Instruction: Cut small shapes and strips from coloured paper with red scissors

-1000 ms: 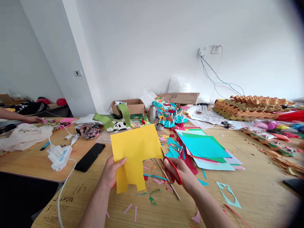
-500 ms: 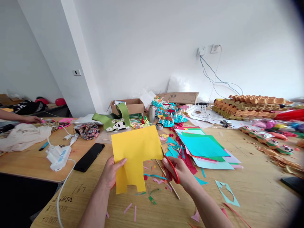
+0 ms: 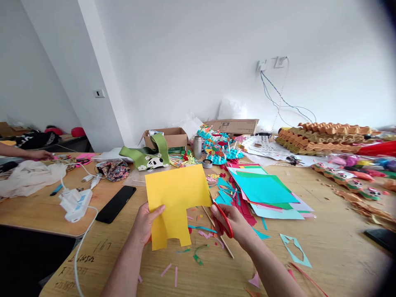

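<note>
Above the wooden table, my left hand [image 3: 147, 222] pinches the left side of a yellow sheet of paper [image 3: 176, 189], thumb on the front and fingers behind it. The sheet has a large piece cut out at its lower right and a small notch in its bottom edge. Red-handled scissors [image 3: 227, 225] are in my right hand [image 3: 230, 218], with the blades at the sheet's right edge. How far the blades are apart is hard to make out. Beneath the paper lie a thin wooden stick [image 3: 227, 247] and several coloured paper scraps [image 3: 204, 235].
Right of my hands is a stack of coloured paper [image 3: 266, 189]. A black phone [image 3: 116, 204] and a white power strip [image 3: 76, 204] lie left. Behind stand a green panda bag [image 3: 151, 154] and a metal flask [image 3: 197, 147]. Another person's hand [image 3: 41, 154] is at far left.
The yellow sheet has tilted slightly, its lower edge rising a little. Both hands stay nearly in place, with the scissors still at the right edge.
</note>
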A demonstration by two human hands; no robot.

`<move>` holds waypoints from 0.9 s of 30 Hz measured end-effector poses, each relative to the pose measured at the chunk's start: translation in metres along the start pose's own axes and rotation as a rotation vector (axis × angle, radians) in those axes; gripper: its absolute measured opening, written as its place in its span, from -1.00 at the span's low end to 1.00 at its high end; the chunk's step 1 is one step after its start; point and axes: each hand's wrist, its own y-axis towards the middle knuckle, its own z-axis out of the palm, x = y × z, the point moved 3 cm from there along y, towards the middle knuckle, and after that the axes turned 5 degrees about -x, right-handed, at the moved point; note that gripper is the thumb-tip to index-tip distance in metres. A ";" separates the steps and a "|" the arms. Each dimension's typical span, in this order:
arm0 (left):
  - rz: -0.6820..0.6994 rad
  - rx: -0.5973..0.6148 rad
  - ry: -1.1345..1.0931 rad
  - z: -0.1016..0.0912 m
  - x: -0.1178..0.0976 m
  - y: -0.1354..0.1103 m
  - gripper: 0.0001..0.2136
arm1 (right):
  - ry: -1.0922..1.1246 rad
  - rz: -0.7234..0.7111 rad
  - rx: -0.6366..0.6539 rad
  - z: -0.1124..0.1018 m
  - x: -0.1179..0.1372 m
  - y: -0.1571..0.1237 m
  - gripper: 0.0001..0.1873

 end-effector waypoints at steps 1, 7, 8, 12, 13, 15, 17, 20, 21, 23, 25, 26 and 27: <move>-0.002 0.005 0.005 0.000 0.000 0.000 -0.54 | 0.000 0.003 -0.003 0.000 -0.001 0.000 -0.58; -0.026 0.036 0.002 0.000 0.000 0.000 -0.62 | -0.041 0.021 -0.016 -0.003 -0.003 0.002 -0.56; -0.034 0.037 0.000 0.000 0.000 0.000 -0.63 | -0.046 0.021 -0.019 -0.004 -0.002 0.002 -0.56; -0.052 0.031 -0.006 0.000 0.001 0.000 -0.62 | -0.023 0.017 0.011 -0.004 0.002 -0.002 -0.54; -0.054 0.030 -0.008 0.000 0.001 0.000 -0.62 | -0.006 0.018 0.023 -0.004 0.003 -0.002 -0.54; -0.063 0.035 -0.012 0.000 0.002 0.000 -0.62 | 0.040 0.019 0.034 -0.003 0.004 -0.003 -0.52; -0.071 0.043 -0.011 0.000 0.002 0.000 -0.62 | 0.090 0.019 0.035 -0.002 0.003 -0.003 -0.51; -0.073 0.046 -0.014 0.001 0.002 0.000 -0.61 | 0.126 0.029 0.035 -0.002 0.000 -0.002 -0.51; -0.073 0.043 -0.016 0.001 0.002 0.000 -0.60 | 0.128 0.034 0.036 -0.002 -0.001 -0.001 -0.50; -0.074 0.037 -0.020 0.001 0.002 0.000 -0.57 | 0.131 0.045 0.038 -0.002 -0.003 -0.001 -0.50; -0.076 0.030 -0.020 0.001 0.001 0.000 -0.56 | 0.130 0.049 0.042 -0.002 -0.004 -0.001 -0.49; -0.075 0.026 -0.020 0.001 0.001 0.000 -0.56 | 0.127 0.050 0.042 -0.002 -0.003 -0.001 -0.49; -0.073 0.021 -0.021 0.001 0.001 0.000 -0.55 | 0.124 0.051 0.041 -0.002 -0.003 -0.001 -0.48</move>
